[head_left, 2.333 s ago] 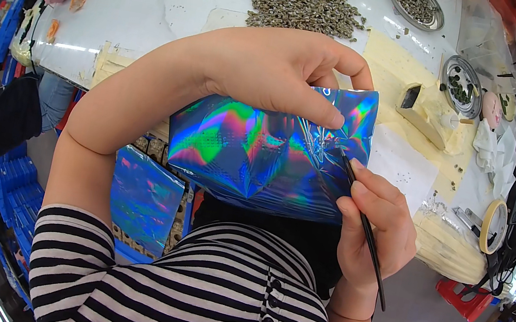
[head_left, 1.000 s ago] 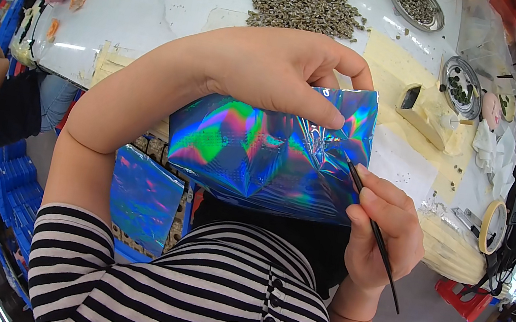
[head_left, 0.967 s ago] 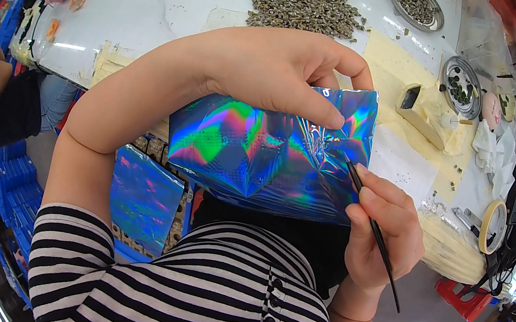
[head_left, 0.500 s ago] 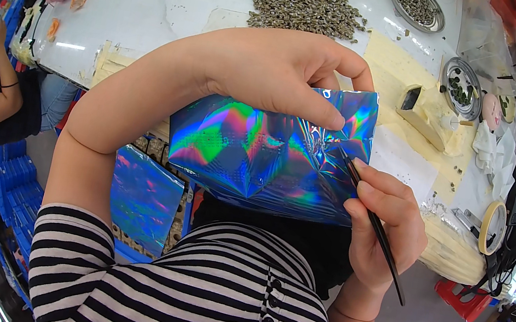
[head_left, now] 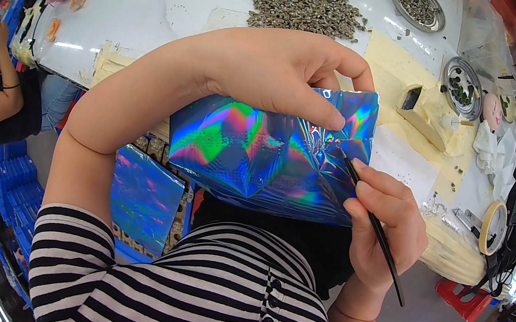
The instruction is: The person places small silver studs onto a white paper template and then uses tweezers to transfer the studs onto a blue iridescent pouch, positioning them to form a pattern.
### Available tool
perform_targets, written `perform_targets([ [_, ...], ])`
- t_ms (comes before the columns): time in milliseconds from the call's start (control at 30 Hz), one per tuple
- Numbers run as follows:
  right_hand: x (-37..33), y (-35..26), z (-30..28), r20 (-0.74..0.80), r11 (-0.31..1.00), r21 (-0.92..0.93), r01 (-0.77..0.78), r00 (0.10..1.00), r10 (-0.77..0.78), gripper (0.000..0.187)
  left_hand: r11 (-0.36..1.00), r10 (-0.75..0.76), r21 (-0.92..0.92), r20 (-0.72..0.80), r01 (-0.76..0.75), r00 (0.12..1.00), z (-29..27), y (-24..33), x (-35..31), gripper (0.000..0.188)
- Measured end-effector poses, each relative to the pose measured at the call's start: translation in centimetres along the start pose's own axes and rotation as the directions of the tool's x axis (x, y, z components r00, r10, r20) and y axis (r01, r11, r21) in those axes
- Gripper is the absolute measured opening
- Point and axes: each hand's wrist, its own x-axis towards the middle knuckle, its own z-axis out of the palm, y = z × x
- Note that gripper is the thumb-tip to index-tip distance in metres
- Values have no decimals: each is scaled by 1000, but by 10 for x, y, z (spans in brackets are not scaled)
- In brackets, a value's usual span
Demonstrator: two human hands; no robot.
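My left hand (head_left: 293, 75) is bent over the far edge of a shiny blue holographic sheet (head_left: 226, 145), its thumb pressed on the face near the far right corner. Its other fingers are partly hidden behind that edge. Creases and rainbow glints gather just below the thumb. Between the thumb and fingers of my right hand (head_left: 391, 221) is a slim black pointed tool (head_left: 384, 243), held like a pen. Its tip meets the creased patch beside my left thumb. Whether it is tweezers or a single rod, I cannot tell.
On the white table lie a heap of small grey-brown pieces (head_left: 306, 4) and metal dishes of small pieces (head_left: 419, 7). A cream block-like holder (head_left: 430, 118) and a tape roll (head_left: 493, 228) sit right. Another blue sheet (head_left: 143, 200) rests below my left arm. A person (head_left: 3, 94) is far left.
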Motion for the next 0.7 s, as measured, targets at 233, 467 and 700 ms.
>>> perform_targets([
  [233, 0, 0, -1, -9, 1000, 8, -9, 1000, 9, 27, 1000, -1, -12, 2, 1, 1000, 0, -1, 0, 29],
  [467, -8, 2, 2, -44, 998, 54, -15, 999, 17, 30, 998, -10, 57, -12, 11, 1000, 2, 5, -3, 36],
  [700, -18, 4, 1, -157, 987, 161, 19, 988, 6, 30, 1000, -9, 18, -30, 10, 1000, 3, 3, -4, 39],
])
